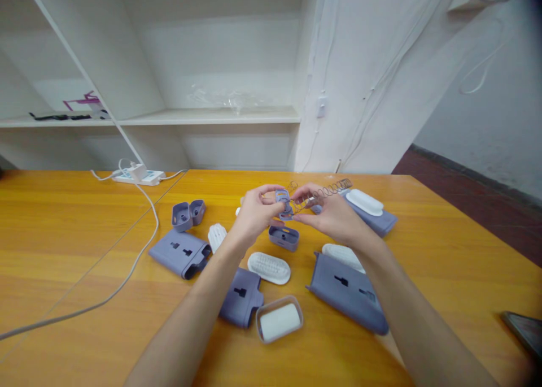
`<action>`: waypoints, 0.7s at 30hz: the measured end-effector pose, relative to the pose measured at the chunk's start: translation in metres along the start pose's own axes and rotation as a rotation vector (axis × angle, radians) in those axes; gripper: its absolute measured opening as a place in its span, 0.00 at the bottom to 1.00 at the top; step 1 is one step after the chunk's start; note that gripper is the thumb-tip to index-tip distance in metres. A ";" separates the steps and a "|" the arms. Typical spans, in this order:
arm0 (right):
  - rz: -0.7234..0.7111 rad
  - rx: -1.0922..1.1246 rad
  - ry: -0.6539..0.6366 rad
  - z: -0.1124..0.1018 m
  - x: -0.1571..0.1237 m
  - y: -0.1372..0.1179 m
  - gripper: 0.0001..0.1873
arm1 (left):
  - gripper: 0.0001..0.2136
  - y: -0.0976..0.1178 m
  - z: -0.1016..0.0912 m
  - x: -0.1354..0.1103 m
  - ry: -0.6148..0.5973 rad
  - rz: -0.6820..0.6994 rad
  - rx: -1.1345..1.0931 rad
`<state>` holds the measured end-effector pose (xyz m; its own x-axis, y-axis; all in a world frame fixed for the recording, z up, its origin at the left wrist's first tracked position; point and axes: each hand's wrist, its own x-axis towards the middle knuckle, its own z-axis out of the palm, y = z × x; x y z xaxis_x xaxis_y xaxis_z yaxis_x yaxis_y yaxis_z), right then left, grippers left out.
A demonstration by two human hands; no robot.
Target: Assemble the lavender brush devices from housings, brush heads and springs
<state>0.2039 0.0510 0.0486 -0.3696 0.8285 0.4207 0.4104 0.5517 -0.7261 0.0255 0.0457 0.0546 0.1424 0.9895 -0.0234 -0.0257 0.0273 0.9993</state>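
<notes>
My left hand (253, 212) pinches a small purple-grey plastic part (282, 197) above the middle of the table. Close against its right side, my right hand (334, 216) has its fingers closed on a long thin metal coil spring (334, 189). One end of the spring lies by the plastic part, and the other sticks out over the back of that hand. My fingers partly hide where spring and part meet. Directly below sits a purple-grey plastic cup-like piece (284, 239), with a white bristled oval pad (269, 267) nearer to me.
Purple-grey flat housings with dark slots lie at left (180, 252), centre (241, 299) and right (347, 291). Two small cups (182, 216) stand back left. A clear tray (279, 339) holds a white block. A power strip (141, 175) and cable (144, 251) lie left; a phone-like object (525, 330) lies right.
</notes>
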 end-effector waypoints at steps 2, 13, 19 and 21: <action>-0.025 -0.028 0.014 0.000 0.000 -0.001 0.12 | 0.19 0.001 -0.001 0.000 -0.007 -0.003 -0.003; -0.031 0.047 0.051 0.006 0.000 0.001 0.12 | 0.25 0.004 -0.011 0.000 -0.088 -0.072 -0.072; 0.037 0.043 0.079 0.011 0.000 -0.002 0.14 | 0.29 0.005 -0.016 0.000 -0.136 -0.060 -0.089; 0.040 0.031 0.075 0.011 0.000 -0.004 0.14 | 0.29 0.006 -0.016 -0.001 -0.162 -0.064 -0.091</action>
<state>0.1933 0.0478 0.0455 -0.2894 0.8554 0.4296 0.3969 0.5156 -0.7593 0.0090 0.0477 0.0602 0.3039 0.9498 -0.0748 -0.1002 0.1099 0.9889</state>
